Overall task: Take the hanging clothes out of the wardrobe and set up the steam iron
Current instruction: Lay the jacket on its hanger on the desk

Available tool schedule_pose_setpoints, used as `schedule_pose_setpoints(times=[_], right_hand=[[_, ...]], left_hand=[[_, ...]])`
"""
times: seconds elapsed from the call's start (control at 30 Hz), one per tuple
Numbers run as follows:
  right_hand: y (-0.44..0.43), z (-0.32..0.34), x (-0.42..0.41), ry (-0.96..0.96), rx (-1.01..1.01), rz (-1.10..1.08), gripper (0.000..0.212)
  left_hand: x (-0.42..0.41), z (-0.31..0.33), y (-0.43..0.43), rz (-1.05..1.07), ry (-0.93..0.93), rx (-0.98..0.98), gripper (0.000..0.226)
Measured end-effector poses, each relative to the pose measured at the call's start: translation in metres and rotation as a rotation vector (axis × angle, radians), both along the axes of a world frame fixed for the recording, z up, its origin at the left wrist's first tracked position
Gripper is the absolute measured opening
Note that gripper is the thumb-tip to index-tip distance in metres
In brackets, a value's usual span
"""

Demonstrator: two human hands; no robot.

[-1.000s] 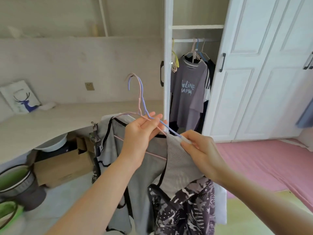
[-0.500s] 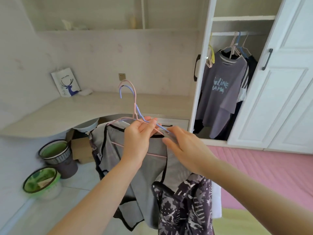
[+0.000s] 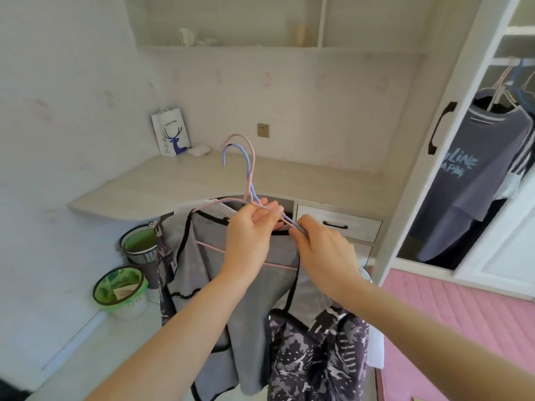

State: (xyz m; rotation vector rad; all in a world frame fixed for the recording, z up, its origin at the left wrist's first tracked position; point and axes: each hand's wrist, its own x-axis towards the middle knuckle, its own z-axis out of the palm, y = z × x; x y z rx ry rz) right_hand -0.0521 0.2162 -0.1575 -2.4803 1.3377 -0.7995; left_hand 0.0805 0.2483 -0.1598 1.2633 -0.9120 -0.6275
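Our left grip (image 3: 250,230) clamps both hangers (image 3: 249,180) and our right grip (image 3: 321,250) pinches one arm, so tilting them risks the patterned garment (image 3: 315,354) sliding off.

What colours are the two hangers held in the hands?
Pink hanger and blue hanger; best seen in the head view.

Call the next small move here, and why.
Probably lower the hangers onto the desk ahead. The left hand and right hand both hold them, with garments hanging below. A purple T-shirt still hangs in the open wardrobe, so the hands need freeing.
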Motion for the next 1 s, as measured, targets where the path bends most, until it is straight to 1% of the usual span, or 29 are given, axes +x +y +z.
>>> schedule_pose_setpoints(times=[0.17, 0.27, 0.37, 0.53, 0.63, 0.67, 0.7, 0.77, 0.87, 0.93, 1.0], right_hand=[[-0.021, -0.002, 0.052, -0.081, 0.019, 0.055, 0.024], [-0.029, -0.004, 0.081, -0.102, -0.040, 0.126, 0.022], [-0.035, -0.007, 0.111, -0.098, -0.104, 0.193, 0.022], [-0.061, -0.011, 0.142, -0.090, -0.071, 0.184, 0.022], [-0.083, -0.015, 0.154, -0.102, -0.037, 0.192, 0.020], [-0.090, -0.016, 0.159, -0.104, -0.023, 0.197, 0.020], [-0.099, -0.018, 0.163, -0.105, -0.011, 0.201, 0.019], [-0.116, -0.020, 0.172, -0.106, 0.001, 0.210, 0.018], [-0.147, -0.022, 0.186, -0.107, 0.010, 0.243, 0.017], [-0.171, -0.023, 0.196, -0.125, 0.019, 0.256, 0.020], [-0.198, -0.025, 0.205, -0.153, 0.025, 0.252, 0.023]], left_hand=[[0.074, 0.004, -0.001, -0.036, -0.114, 0.032, 0.016], [0.112, 0.004, 0.007, -0.009, -0.161, 0.004, 0.014], [0.142, 0.001, 0.016, 0.064, -0.228, -0.035, 0.011], [0.208, -0.004, 0.026, 0.272, -0.263, -0.056, 0.010], [0.251, -0.013, 0.022, 0.391, -0.378, -0.043, 0.005], [0.264, -0.017, 0.017, 0.422, -0.456, -0.025, 0.006], [0.275, -0.021, 0.011, 0.433, -0.555, 0.006, 0.013], [0.298, -0.032, -0.004, 0.365, -0.721, 0.087, 0.029], [0.326, -0.047, -0.028, 0.215, -0.806, 0.221, 0.042], [0.344, -0.054, -0.043, 0.170, -0.862, 0.275, 0.042], [0.360, -0.059, -0.060, 0.158, -0.877, 0.328, 0.037]])
